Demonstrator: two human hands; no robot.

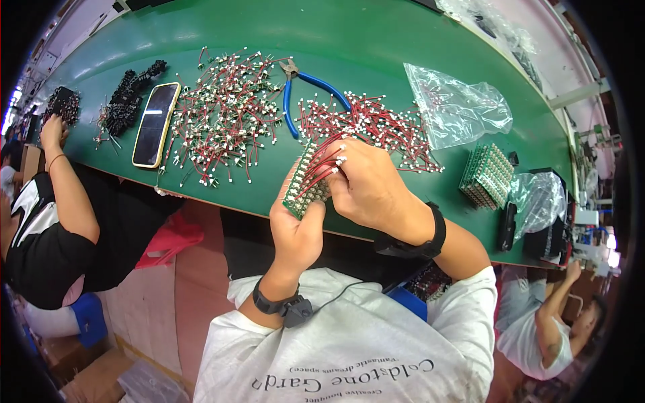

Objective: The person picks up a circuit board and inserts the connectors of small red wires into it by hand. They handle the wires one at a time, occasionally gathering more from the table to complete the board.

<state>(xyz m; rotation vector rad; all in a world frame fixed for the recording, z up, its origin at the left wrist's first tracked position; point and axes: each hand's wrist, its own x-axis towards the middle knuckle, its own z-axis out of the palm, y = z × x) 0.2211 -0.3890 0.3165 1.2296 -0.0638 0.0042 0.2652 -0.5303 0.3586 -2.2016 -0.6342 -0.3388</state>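
We see two bare hands working over a green table point(376, 33). The left hand point(299, 235) is clamped on a small green circuit board point(302, 195), its thumb lying along the lower part of the face. The board is held tilted just off the near side of the table, in front of the chest, and carries rows of small metallic parts. Several red wires point(321, 169) with white plugs run from its upper part toward the right hand point(376, 181). We note that hand curled in close at the wires; its fingertips are partly hidden, so we cannot tell whether they pinch one.

Beyond the hands we record a heap of red wires with white ends point(376, 131), and left of it a wider heap of wired parts point(228, 114). Blue-handled pliers point(324, 85) lie open between the two heaps. To the left we log a phone point(156, 127) in a pale case, then a black bundle point(126, 101). To the right we find a clear plastic bag point(460, 111) and, nearer us, a stack of green boards point(487, 176). At far left, a co-worker's hand point(52, 134) touches a dark pile.
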